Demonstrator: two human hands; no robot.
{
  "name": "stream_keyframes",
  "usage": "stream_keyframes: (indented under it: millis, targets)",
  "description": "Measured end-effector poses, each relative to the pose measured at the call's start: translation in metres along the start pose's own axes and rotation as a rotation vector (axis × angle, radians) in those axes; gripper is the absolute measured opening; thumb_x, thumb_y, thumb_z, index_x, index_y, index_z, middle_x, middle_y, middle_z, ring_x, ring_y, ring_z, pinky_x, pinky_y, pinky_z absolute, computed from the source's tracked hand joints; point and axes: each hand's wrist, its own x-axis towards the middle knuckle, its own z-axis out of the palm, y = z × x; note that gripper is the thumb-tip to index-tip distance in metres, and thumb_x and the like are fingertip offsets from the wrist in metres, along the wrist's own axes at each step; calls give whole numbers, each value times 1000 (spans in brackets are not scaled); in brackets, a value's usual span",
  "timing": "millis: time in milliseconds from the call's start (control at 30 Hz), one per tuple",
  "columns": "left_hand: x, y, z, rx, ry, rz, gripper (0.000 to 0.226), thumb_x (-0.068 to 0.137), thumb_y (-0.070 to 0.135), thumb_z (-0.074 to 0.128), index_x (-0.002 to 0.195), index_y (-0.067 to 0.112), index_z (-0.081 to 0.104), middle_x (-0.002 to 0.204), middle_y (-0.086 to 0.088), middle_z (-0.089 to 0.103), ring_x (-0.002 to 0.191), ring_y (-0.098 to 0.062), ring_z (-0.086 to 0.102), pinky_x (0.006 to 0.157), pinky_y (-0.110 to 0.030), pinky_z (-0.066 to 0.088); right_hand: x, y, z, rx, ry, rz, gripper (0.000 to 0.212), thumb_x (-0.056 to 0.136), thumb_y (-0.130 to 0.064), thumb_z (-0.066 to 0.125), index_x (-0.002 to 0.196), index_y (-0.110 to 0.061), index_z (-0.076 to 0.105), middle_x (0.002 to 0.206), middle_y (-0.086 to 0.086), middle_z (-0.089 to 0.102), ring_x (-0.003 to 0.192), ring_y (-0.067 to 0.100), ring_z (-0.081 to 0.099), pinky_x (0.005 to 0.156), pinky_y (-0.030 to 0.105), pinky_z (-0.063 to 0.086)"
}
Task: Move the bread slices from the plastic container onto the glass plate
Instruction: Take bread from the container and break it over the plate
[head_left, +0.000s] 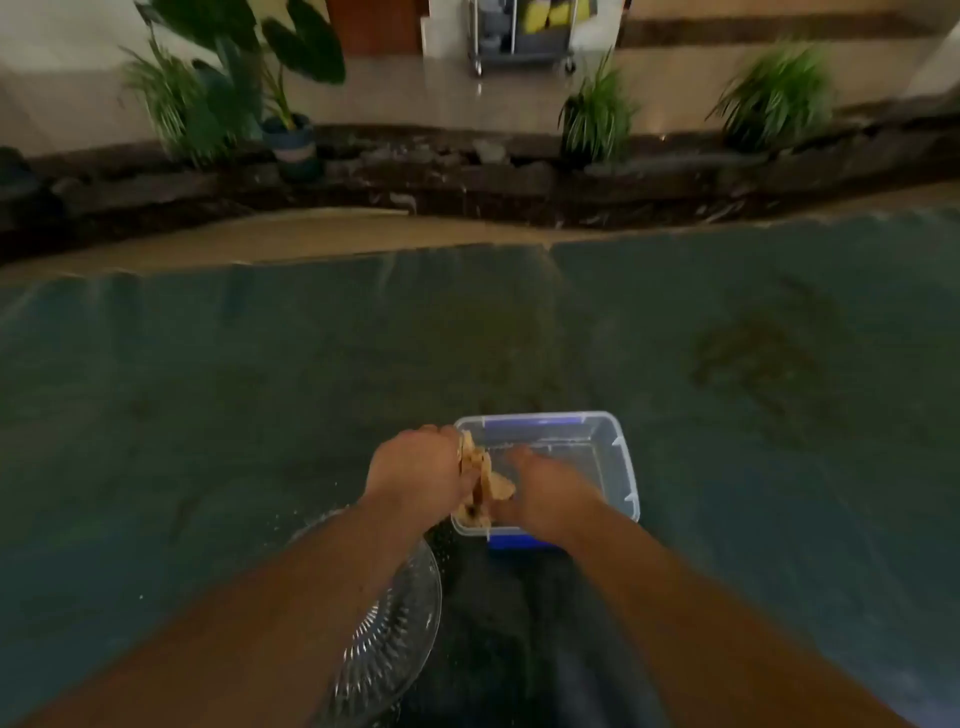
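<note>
At the near-left corner of the plastic container (597, 441), left hand (415, 475) and right hand (545, 491) are squeezing bread slices (480, 480) between pressed-together fingers; loose slices are risking falling beside the glass plate (395, 623), which is lying just left of this container

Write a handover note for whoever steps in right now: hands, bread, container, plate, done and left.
Left hand: closed on bread slices at the near left end of the plastic container.
Right hand: reaching into the container, against the same slices; grip unclear.
Glass plate: on the table, near left of the container, partly under the left forearm; no bread visible on it.
Done: slices gathered.
Left: lift them out and set them on the plate.
</note>
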Motion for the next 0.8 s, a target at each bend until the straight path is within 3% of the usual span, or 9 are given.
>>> stream_keyframes:
  millis: [100, 200, 433, 633, 800]
  targets:
    - [12, 4, 27, -3, -50, -55, 40, 91, 60, 61, 111, 25, 59, 92, 2, 59, 77, -17, 55, 61, -36, 44, 24, 6, 23, 56, -54, -70, 54, 84, -51, 76, 130, -30, 55, 124, 3, 68, 113, 28, 63, 101, 50, 47]
    - [20, 9, 43, -57, -29, -52, 40, 93, 58, 59, 117, 26, 53, 98, 0, 61, 81, -18, 56, 63, -35, 43, 42, 8, 35, 24, -99, -40, 57, 83, -54, 75, 130, -28, 55, 120, 3, 68, 110, 28, 64, 101, 55, 49]
    - [36, 18, 60, -80, -18, -106, 32, 100, 54, 51, 110, 25, 58, 92, 0, 58, 78, -17, 57, 64, -33, 45, 66, 20, 51, 65, -74, -33, 55, 84, -48, 76, 128, -27, 52, 110, 0, 69, 99, 22, 64, 94, 46, 53]
    - [43, 20, 61, -378, -54, -264, 18, 94, 46, 69, 86, 31, 64, 86, 2, 65, 73, -11, 58, 57, -28, 39, 70, 30, 55, 143, -54, -55, 31, 93, -34, 71, 119, -30, 54, 94, -8, 61, 88, 16, 60, 90, 41, 53]
    - [46, 24, 59, -531, -91, -327, 28, 94, 37, 72, 68, 32, 62, 73, 6, 66, 64, -5, 58, 51, -23, 37, 65, 38, 49, 166, -80, -40, 18, 95, -32, 68, 105, -32, 54, 90, -8, 63, 86, 15, 62, 88, 40, 52]
